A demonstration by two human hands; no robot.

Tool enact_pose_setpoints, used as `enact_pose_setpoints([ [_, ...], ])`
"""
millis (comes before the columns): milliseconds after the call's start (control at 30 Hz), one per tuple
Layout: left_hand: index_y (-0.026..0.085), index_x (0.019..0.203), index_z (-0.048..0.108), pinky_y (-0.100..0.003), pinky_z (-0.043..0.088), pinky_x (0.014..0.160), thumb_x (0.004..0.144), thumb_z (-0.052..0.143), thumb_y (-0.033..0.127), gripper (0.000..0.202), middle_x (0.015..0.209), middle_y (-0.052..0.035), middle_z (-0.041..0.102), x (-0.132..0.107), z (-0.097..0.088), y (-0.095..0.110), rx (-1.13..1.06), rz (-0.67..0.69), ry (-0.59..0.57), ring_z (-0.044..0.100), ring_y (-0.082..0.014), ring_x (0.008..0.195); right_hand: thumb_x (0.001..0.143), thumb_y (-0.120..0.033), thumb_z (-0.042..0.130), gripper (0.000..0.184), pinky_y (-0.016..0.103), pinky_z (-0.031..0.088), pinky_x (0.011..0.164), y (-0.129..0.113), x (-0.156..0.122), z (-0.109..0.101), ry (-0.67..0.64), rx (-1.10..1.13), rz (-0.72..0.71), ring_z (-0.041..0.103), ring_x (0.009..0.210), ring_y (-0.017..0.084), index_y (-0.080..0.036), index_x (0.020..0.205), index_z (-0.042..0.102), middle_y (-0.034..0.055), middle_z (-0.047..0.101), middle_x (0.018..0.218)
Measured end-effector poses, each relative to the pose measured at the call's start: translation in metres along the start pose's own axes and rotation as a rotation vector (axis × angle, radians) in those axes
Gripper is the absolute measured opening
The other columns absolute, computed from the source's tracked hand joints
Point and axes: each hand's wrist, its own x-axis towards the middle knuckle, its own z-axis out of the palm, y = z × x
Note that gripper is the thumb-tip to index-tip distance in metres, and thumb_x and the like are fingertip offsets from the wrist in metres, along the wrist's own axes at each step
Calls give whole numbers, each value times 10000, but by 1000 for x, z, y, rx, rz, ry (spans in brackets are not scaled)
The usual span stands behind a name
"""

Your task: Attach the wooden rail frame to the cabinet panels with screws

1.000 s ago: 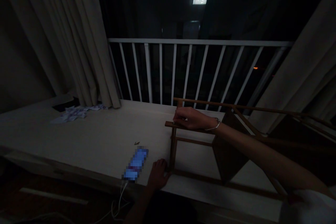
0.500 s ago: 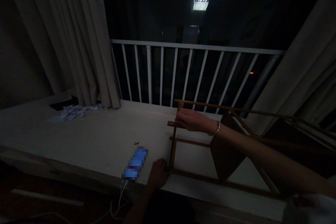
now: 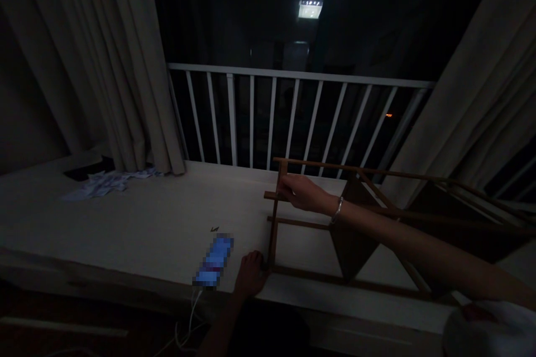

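Note:
A brown wooden rack [image 3: 304,275] with dark panels lies on its side on the white ledge [image 3: 159,228]. At the upper part of its near end, my right hand [image 3: 299,192] is closed in a pinch against the wood; what the fingertips hold is hidden. A silver bracelet [image 3: 337,210] circles that wrist. Down at the rack's lower corner, my left hand [image 3: 251,274] rests on the ledge with its fingers curled against the frame. Left of it lies a lit phone [image 3: 214,261], its screen blurred. Small dark pieces [image 3: 215,229] lie just beyond the phone.
White railing [image 3: 301,75] runs behind the ledge, before a dark window. Beige curtains [image 3: 113,67] hang at both sides. Crumpled papers [image 3: 103,184] lie at the left curtain's foot. A white cable [image 3: 191,312] drops from the phone over the ledge's front edge.
The whole view has shifted slightly, so everything appears a little further left. My right hand has turned a little at the rack's end; my left hand stays at the lower corner.

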Motion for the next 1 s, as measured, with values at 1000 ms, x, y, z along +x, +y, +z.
enact_pose_setpoints([
  [1000, 179, 892, 513, -347, 291, 792, 791, 386, 432, 301, 935, -65, 471, -3, -1, -1, 22, 38, 31, 425, -204, 889, 783, -201, 491, 73, 220, 331, 639, -2, 1, -2, 37, 89, -2, 490, 732, 113, -147, 783, 540, 43, 566, 797],
])
